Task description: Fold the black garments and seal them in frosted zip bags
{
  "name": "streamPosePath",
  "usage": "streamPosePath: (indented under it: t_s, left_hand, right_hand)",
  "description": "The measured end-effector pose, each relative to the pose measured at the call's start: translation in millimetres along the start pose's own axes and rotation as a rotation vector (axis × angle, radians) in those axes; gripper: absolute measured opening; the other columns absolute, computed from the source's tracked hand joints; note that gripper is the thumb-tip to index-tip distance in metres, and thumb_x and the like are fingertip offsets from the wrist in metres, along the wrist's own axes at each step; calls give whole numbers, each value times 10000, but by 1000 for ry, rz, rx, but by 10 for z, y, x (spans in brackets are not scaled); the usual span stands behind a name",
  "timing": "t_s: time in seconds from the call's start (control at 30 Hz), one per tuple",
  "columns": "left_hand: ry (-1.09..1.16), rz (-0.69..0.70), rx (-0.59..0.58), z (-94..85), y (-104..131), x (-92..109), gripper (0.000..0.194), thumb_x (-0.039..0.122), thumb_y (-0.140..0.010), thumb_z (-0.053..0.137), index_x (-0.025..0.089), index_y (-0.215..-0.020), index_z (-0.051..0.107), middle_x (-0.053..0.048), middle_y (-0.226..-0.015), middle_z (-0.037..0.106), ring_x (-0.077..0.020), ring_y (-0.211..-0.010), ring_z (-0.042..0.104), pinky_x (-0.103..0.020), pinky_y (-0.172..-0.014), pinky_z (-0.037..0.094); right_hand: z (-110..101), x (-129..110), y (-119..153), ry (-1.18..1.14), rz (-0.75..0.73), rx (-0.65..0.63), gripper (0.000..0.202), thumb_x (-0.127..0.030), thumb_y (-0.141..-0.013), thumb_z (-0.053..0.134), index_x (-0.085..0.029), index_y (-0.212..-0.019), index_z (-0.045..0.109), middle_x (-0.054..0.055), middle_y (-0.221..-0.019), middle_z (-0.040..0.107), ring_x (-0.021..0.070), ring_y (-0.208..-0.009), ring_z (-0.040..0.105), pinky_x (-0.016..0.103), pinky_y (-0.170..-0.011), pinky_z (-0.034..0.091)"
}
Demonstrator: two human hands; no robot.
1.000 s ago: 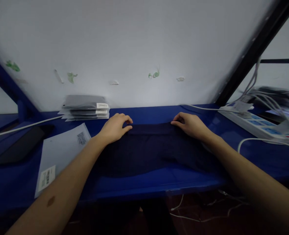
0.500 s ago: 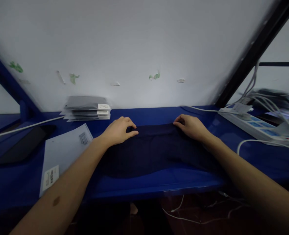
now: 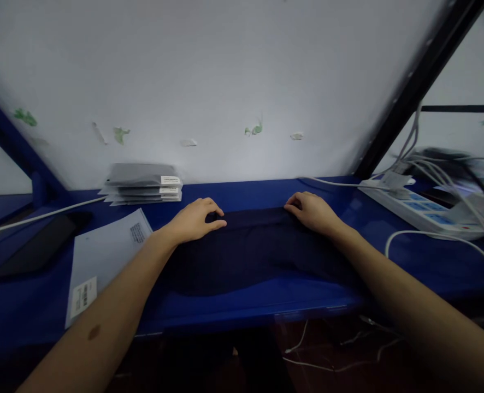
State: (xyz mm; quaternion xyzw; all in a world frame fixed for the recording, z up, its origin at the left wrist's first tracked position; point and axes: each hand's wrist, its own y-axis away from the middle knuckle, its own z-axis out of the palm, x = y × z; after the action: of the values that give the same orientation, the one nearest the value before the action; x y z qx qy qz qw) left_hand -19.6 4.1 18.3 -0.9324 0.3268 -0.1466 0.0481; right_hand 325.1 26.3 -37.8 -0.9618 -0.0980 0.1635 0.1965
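A piece of dark navy cloth [image 3: 242,251] lies spread on the blue table, its far edge fairly straight and its near edge curved. At the cloth's far left corner rests my left hand [image 3: 195,219], with a gap between thumb and forefinger and the thumb lying on the fabric. My right hand [image 3: 313,212] is at the far right corner, thumb and forefinger pinched together on the cloth's edge. Both forearms reach over the sides of the cloth and cover part of it.
Left of the cloth lie a grey plastic packet [image 3: 106,251] with a barcode label and a black phone-like slab [image 3: 41,245]. A stack of similar packets [image 3: 141,183] sits by the wall. On the right is a power strip [image 3: 422,207] with white cables [image 3: 442,233].
The whole view has shifted slightly, so everything appears a little further left. Both hands keep the same places on the cloth.
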Motion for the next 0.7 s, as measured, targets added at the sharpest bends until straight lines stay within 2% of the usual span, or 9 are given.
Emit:
streamPosePath:
  t_s: [0.13,0.23,0.33,0.43,0.5,0.6,0.7]
  left_hand:
    - [-34,11,8,12,-9,-14,328,472,-920,582,221,-1101,692,-75,-1175,646,-244,-1079,583,-365,-935,445]
    - [-129,16,77,-77,43,106,332,453,-914,610,219,-1143,664,-79,-1214,632,-260,-1114,568,-389,-961,436]
    - [-137,3,231,-240,247,308,303,425,-920,618,226,-1146,648,-68,-1218,634,-255,-1133,564,-401,-996,426]
    - [-91,9,319,-369,619,462,221,406,-930,606,243,-1062,676,-49,-1118,676,-239,-1083,586,-397,-992,435]
    - [-64,21,248,-392,910,484,222,457,-919,614,280,-1021,702,-30,-1070,701,-242,-1051,597,-395,-956,461]
    - [-36,-28,116,-338,1302,390,275,540,-898,614,345,-1051,733,-18,-1106,707,-256,-1057,608,-409,-919,495]
    - [-40,-70,84,-240,1542,237,310,577,-881,610,365,-1055,755,-24,-1167,702,-284,-1098,612,-445,-954,497]
  right_hand:
    - [31,-39,8,9,28,20,211,-351,-878,570,-208,-985,682,99,-925,690,259,-955,628,417,-876,487]
    - [-32,-117,52,12,67,41,247,-334,-871,583,-209,-1070,660,104,-1009,680,249,-927,650,408,-873,503]
    - [-205,-226,200,-18,89,80,342,-349,-878,575,-188,-1177,616,135,-1149,626,218,-779,675,415,-836,529]
    - [-465,-360,508,-77,58,145,366,-409,-892,563,-197,-1187,597,138,-1198,588,211,-731,680,433,-805,549]
    - [-652,-440,778,-178,-41,125,312,-453,-893,573,-231,-1109,613,112,-1146,608,226,-796,685,411,-777,564]
    - [-878,-496,1172,-253,-239,-76,212,-462,-890,600,-289,-1005,641,83,-1096,640,247,-919,676,409,-841,564]
    - [-970,-454,1447,-188,-278,-196,205,-440,-873,632,-319,-1035,665,73,-1134,648,246,-922,683,408,-810,579]
